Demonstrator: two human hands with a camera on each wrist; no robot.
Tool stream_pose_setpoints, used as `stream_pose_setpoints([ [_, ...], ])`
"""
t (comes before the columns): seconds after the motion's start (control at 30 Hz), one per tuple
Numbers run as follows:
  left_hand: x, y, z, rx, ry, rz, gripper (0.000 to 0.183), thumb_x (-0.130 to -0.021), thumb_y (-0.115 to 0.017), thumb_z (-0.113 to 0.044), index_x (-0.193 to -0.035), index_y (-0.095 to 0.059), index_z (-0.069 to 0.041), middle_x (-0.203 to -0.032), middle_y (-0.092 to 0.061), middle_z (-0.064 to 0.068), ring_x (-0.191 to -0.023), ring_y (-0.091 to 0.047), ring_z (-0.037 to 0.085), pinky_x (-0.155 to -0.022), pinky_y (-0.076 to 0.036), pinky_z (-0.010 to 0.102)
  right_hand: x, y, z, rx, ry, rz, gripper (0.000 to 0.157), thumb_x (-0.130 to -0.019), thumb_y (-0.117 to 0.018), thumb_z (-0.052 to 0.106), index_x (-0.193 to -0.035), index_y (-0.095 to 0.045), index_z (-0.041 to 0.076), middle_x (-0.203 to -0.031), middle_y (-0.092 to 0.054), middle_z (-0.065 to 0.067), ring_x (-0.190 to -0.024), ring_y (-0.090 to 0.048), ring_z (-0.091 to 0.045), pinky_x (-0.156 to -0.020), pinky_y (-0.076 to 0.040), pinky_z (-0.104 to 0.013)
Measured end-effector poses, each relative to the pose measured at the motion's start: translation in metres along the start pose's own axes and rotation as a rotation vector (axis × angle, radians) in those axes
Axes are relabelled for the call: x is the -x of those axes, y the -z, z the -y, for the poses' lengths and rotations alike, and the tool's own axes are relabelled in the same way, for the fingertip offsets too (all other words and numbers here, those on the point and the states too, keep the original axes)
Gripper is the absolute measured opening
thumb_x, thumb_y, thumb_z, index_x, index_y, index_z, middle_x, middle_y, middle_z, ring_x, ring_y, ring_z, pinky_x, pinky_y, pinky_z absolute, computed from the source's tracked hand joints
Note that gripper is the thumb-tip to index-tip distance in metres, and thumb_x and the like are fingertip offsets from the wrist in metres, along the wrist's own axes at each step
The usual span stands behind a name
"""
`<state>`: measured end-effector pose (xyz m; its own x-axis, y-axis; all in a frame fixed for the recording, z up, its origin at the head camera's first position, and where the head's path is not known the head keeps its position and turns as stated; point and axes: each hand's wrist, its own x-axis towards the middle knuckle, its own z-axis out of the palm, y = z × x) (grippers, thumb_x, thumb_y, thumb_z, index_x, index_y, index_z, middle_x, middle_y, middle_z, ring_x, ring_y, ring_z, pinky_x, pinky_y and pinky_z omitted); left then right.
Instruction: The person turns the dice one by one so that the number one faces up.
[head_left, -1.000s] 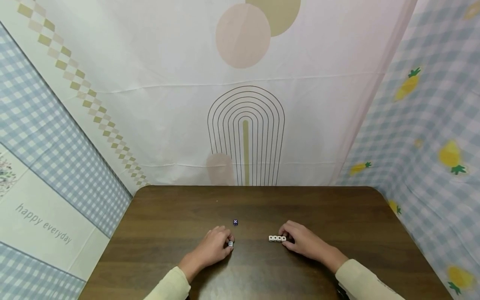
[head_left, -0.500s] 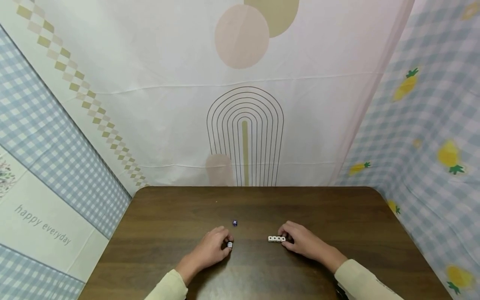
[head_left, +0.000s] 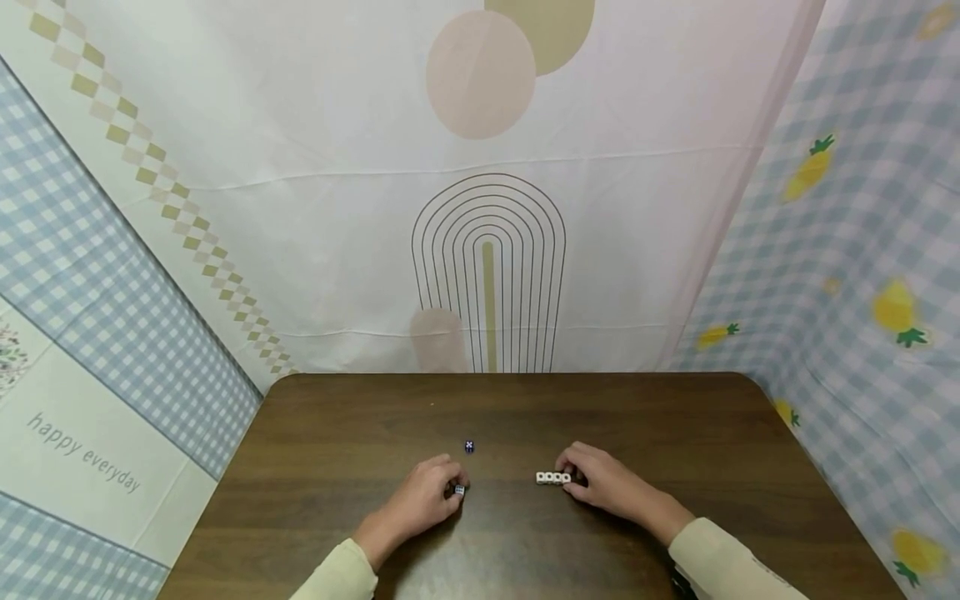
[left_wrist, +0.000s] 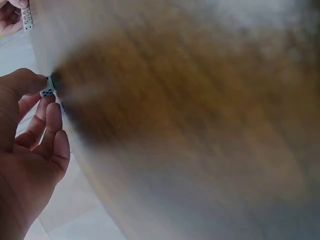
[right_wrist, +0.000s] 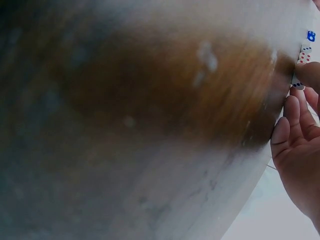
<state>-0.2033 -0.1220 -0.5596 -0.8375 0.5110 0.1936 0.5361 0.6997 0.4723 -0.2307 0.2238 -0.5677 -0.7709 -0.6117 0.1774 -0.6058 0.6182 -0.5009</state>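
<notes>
On the brown table, my left hand (head_left: pixel 423 493) pinches a small white die (head_left: pixel 460 490) between thumb and fingers. The left wrist view shows dark pips on that die (left_wrist: pixel 47 92), close over the table surface. Across from it, my right hand (head_left: pixel 609 485) grips the right end of a short row of white dice (head_left: pixel 552 477), set side by side with a large dark pip on each top. Red and dark pips mark the sides of the row (right_wrist: pixel 304 56) in the right wrist view. A dark blue die (head_left: pixel 469 447) with white pips lies beyond my left fingertips.
The wooden table (head_left: pixel 360 417) reaches back to a white patterned cloth (head_left: pixel 337 250). Checked blue cloths hang at the left (head_left: pixel 135 275) and right (head_left: pixel 847 242) sides.
The white die turns a little in my left fingers, which shift slightly around it. My right hand, the row of dice and the blue die stay put.
</notes>
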Motion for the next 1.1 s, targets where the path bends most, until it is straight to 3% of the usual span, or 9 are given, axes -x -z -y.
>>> stream_pose_setpoints([
  [0.3,-0.0041,0.0016,0.0000,-0.077,-0.051,0.001,0.014,-0.081,-0.075,-0.007,-0.093,-0.077,-0.015,-0.086,-0.057,-0.007,-0.073,-0.051,0.002,-0.068,-0.047,0.022,-0.0006,0.0003,-0.0013,-0.008,-0.026,0.016,0.022,-0.087,-0.078,0.007,-0.101,-0.065,0.018,-0.094,-0.058,0.010,-0.084,-0.056,0.000,-0.072,-0.051,-0.022],
  [0.63,-0.0068,0.0008,-0.0030,-0.195,-0.106,0.025,0.015,-0.081,-0.077,-0.011,-0.095,-0.079,-0.017,-0.090,-0.059,-0.006,-0.083,-0.060,0.009,-0.079,-0.054,0.037,-0.0001,0.0016,-0.0006,-0.028,-0.055,0.044,0.021,-0.090,-0.078,0.009,-0.103,-0.065,0.020,-0.096,-0.058,0.011,-0.084,-0.055,-0.001,-0.072,-0.051,-0.022],
  [0.87,-0.0084,0.0024,-0.0028,-0.173,-0.100,0.049,0.019,-0.081,-0.076,-0.008,-0.098,-0.076,-0.016,-0.092,-0.058,-0.005,-0.087,-0.060,0.014,-0.078,-0.053,0.033,0.0012,-0.0004,-0.0011,-0.024,-0.035,0.027,0.021,-0.088,-0.078,0.007,-0.101,-0.065,0.018,-0.095,-0.058,0.010,-0.083,-0.056,-0.001,-0.072,-0.051,-0.022],
  [1.1,-0.0075,0.0025,-0.0015,-0.174,-0.087,0.031,0.023,-0.078,-0.076,-0.011,-0.100,-0.071,-0.017,-0.095,-0.060,-0.005,-0.093,-0.061,0.016,-0.081,-0.052,0.037,-0.0007,0.0011,-0.0020,-0.031,-0.060,0.051,0.021,-0.090,-0.077,0.009,-0.103,-0.065,0.020,-0.096,-0.057,0.011,-0.084,-0.055,0.000,-0.072,-0.051,-0.022],
])
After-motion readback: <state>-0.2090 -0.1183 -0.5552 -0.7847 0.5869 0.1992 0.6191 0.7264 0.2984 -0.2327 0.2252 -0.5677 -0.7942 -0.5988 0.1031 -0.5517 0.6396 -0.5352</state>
